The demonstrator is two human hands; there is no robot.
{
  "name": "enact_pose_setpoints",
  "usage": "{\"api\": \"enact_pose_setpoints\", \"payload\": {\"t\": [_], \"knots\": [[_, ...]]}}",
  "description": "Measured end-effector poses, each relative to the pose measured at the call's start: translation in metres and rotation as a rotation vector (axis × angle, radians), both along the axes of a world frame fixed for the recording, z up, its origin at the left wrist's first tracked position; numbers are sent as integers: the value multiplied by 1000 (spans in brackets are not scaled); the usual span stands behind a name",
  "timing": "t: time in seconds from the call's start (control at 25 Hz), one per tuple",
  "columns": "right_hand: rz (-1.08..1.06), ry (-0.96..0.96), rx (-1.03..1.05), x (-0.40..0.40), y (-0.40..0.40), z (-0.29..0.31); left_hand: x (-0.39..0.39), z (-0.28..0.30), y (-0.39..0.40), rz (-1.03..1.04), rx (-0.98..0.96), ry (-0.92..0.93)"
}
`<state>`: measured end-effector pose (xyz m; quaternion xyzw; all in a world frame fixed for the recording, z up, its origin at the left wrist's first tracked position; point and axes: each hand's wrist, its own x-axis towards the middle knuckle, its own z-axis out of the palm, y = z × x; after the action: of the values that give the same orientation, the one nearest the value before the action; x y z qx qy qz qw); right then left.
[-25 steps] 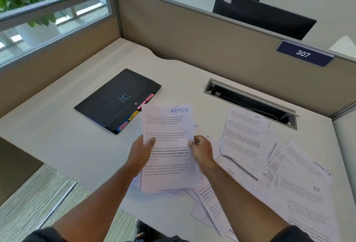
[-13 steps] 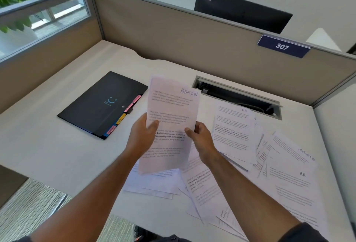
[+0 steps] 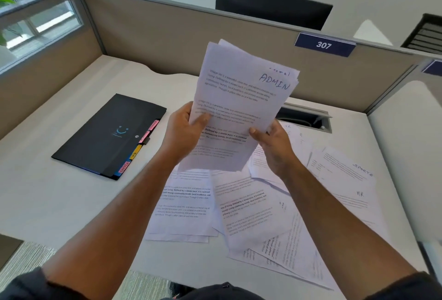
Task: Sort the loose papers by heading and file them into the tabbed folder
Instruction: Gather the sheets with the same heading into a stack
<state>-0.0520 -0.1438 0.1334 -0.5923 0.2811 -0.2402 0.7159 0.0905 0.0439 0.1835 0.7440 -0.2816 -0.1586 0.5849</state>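
Here both hands, left (image 3: 181,132) and right (image 3: 275,143), grip a paper stack (image 3: 239,108) (top sheet headed ADMIN) above the desk (image 3: 59,199).

Beige cubicle partition (image 3: 153,29) (numbered 307), window (image 3: 40,22) left.

Pale table (image 3: 59,204), enclosed by partition panels. A closed black tabbed folder (image 3: 105,137) lies flat on the left, coloured tabs along its right edge. Loose papers (image 3: 258,216) lie scattered and overlapping across the centre and right, well apart from the folder; headings "SPORTS" and "HR" are legible. A recessed cable slot (image 3: 308,118) sits at the rear.
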Motion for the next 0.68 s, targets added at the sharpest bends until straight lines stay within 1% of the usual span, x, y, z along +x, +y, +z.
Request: {"api": "enact_pose_setpoints", "payload": {"t": [0.08,0.24,0.36,0.56,0.68], "knots": [[9,15,-17,-6,0,2,0,2,-6,-4,-46,23],[-51,-19,1,-20,-1,8,-7,-1,-19,-90,-81,102],[-105,33,-11,-36,-5,8,-12,-17,-28,-130,-78,189],[-220,138,-85,-73,4,-7,-22,-44,-43,-126,-95,285],[-285,142,-47,-92,12,-27,-34,-58,-52,-147,-64,331]]}}
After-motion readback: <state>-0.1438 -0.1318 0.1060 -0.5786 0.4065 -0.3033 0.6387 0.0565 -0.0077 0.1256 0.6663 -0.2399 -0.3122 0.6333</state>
